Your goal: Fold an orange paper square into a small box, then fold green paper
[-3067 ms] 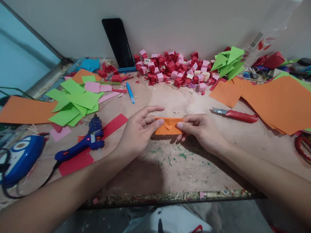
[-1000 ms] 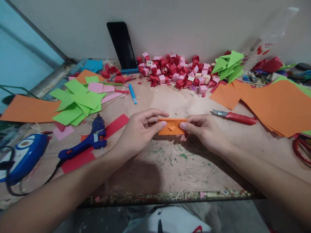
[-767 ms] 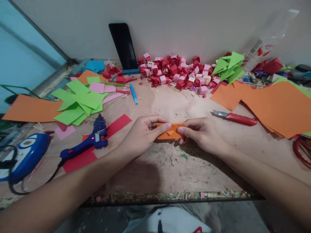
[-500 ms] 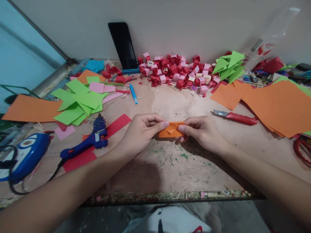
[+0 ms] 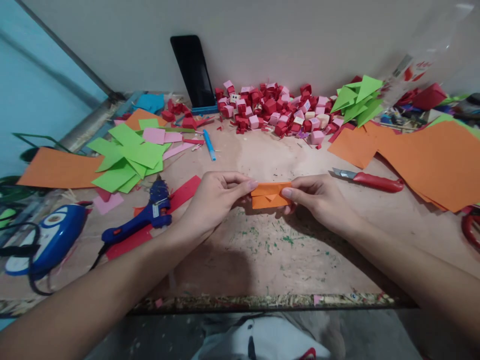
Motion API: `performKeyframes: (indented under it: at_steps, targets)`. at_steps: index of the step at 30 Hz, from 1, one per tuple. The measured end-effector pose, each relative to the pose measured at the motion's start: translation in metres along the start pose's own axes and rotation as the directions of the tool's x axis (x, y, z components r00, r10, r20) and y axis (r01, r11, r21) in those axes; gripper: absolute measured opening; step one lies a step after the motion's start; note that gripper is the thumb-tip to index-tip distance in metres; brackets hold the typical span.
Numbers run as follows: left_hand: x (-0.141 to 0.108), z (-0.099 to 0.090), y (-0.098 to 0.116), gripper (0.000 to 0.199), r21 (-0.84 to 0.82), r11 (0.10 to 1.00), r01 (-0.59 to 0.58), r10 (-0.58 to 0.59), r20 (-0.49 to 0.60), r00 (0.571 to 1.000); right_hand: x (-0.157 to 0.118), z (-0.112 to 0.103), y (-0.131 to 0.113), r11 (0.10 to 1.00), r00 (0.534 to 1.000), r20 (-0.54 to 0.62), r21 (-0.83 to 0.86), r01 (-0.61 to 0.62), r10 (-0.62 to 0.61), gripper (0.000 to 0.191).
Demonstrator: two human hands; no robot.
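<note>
A small folded orange paper (image 5: 270,196) is held over the middle of the wooden table (image 5: 225,270). A small triangular flap shows on its face. My left hand (image 5: 225,197) pinches its left end between thumb and fingers. At the right end, my right hand (image 5: 318,197) pinches it too, its thumb lying on the front of the paper and some fingertips showing below.
A blue glue gun (image 5: 150,215), red paper strips and green sheets (image 5: 127,155) lie left. Behind are a phone (image 5: 193,72), a blue pen (image 5: 209,145) and many red and pink paper pieces (image 5: 270,107). A red cutter (image 5: 378,181) and orange sheets (image 5: 431,160) are right.
The orange paper now shows more of its front, with a fold line across it. My left thumb has drawn back toward its left edge. The whole view has shifted slightly.
</note>
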State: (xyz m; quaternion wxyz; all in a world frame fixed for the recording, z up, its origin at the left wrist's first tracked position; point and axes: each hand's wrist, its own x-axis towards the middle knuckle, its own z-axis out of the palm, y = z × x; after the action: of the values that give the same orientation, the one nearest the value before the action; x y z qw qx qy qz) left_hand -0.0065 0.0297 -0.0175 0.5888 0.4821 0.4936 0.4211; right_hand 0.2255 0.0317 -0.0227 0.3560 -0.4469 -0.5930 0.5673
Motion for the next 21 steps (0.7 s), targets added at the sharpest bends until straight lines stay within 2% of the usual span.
performKeyframes:
  at_steps: [4, 8, 13, 17, 21]
  targets:
    - [0.000, 0.001, 0.000, 0.028, -0.023, 1.000, -0.005, 0.005, -0.005, 1.000, 0.000, 0.001, -0.001, 1.000, 1.000, 0.002, 0.009, -0.012, 0.012, 0.028]
    - [0.002, -0.001, -0.002, 0.024, -0.023, 1.000, -0.014, 0.015, 0.039, 0.999, 0.000, 0.001, -0.003, 1.000, 1.000, -0.006, 0.017, -0.005, 0.005, 0.028]
    - [0.003, -0.001, -0.003, 0.022, -0.041, 0.999, -0.010, 0.011, 0.027, 1.000, 0.002, 0.000, -0.002, 0.999, 1.000, 0.002, 0.039, -0.019, 0.019, 0.028]
    - [0.002, -0.002, -0.001, 0.020, -0.069, 0.997, -0.028, 0.031, 0.033, 0.999, 0.003, -0.002, 0.001, 0.992, 0.999, -0.009, 0.121, -0.040, 0.041, 0.030]
    - [0.001, -0.001, 0.001, 0.016, -0.083, 0.996, -0.028, 0.030, 0.024, 0.999, 0.004, -0.004, 0.008, 0.976, 0.996, 0.058, 0.203, -0.076, 0.066, 0.027]
